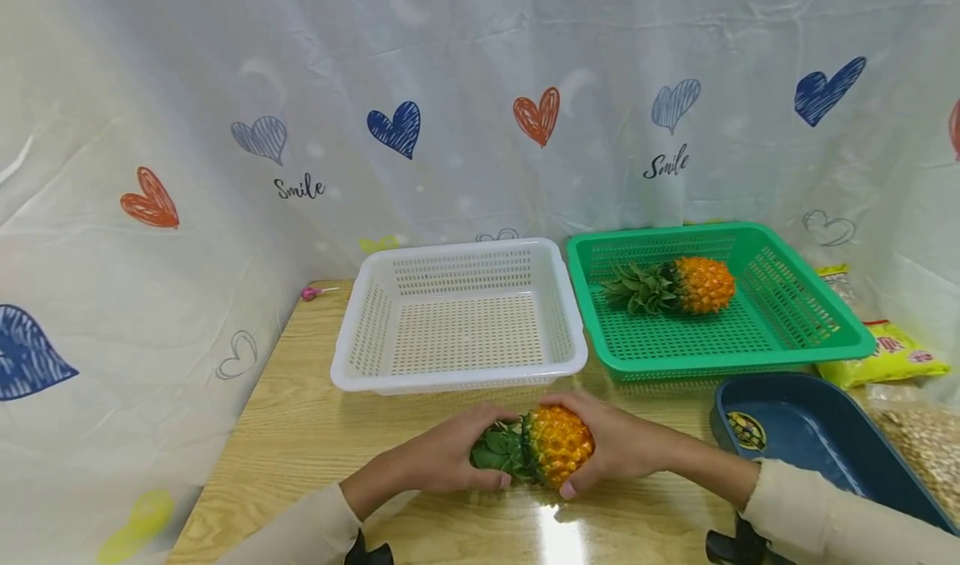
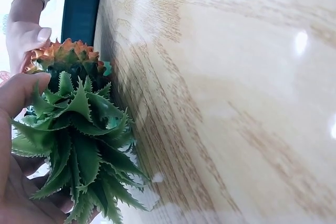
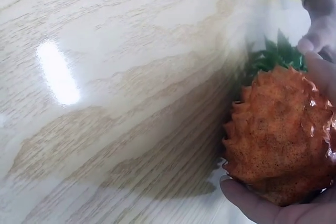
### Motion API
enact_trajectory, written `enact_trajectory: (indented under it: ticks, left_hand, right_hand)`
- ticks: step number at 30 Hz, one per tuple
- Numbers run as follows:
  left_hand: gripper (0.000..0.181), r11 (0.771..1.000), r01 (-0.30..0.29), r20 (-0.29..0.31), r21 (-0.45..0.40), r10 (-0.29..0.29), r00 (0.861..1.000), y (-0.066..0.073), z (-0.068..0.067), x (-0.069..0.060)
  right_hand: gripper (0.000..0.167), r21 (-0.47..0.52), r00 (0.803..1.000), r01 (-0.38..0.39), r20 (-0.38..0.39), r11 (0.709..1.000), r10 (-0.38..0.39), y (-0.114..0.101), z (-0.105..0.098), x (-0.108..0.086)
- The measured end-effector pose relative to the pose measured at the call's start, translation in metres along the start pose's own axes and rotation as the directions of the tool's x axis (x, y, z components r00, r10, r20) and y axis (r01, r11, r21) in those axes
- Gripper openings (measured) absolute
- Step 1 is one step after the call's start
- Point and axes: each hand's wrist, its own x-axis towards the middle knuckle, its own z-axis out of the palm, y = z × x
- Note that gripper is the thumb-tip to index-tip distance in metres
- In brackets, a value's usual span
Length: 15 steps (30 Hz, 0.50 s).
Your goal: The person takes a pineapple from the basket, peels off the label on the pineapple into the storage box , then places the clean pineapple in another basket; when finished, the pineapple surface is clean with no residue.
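Note:
A small orange pineapple (image 1: pixel 561 446) lies sideways at the table's near side, its green leafy crown to the left. My left hand (image 1: pixel 450 457) holds the crown, thumb and fingers around the leaves (image 2: pixel 79 140). From the other end, my right hand (image 1: pixel 618 440) grips the spiky orange body (image 3: pixel 281 135), with the thumb on the near side and fingers on the far side. Beyond the hands is a white basket (image 1: pixel 457 382) with nothing in it. To its right, a green basket (image 1: pixel 750 358) contains another pineapple (image 1: pixel 703 285), its crown pointing left.
A dark blue tub (image 1: pixel 795 423) stands right of my right forearm. Past it lie a yellow packet (image 1: pixel 885 361) and a clear bag of pale grains (image 1: pixel 915 440). A small pink-handled tool (image 1: pixel 310 293) is at the table's back left corner. A printed curtain hangs behind.

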Motion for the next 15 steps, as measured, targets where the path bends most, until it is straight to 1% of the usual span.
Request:
enact_trajectory:
  ticks: [8,15]
  left_hand:
    - [0.073,1.0,0.002,0.007,-0.016,-0.002,1.0,0.0001,-0.0014,-0.0008]
    - [0.073,1.0,-0.023,-0.002,-0.007,0.023,1.0,0.0007,-0.0011,-0.0021]
  right_hand:
    - [0.095,-0.059,0.999,0.014,-0.036,0.998,-0.016,0.0015,0.0022,-0.0016]
    - [0.094,-0.084,0.998,0.028,-0.045,0.996,-0.032,-0.0003,0.0016,-0.0029]
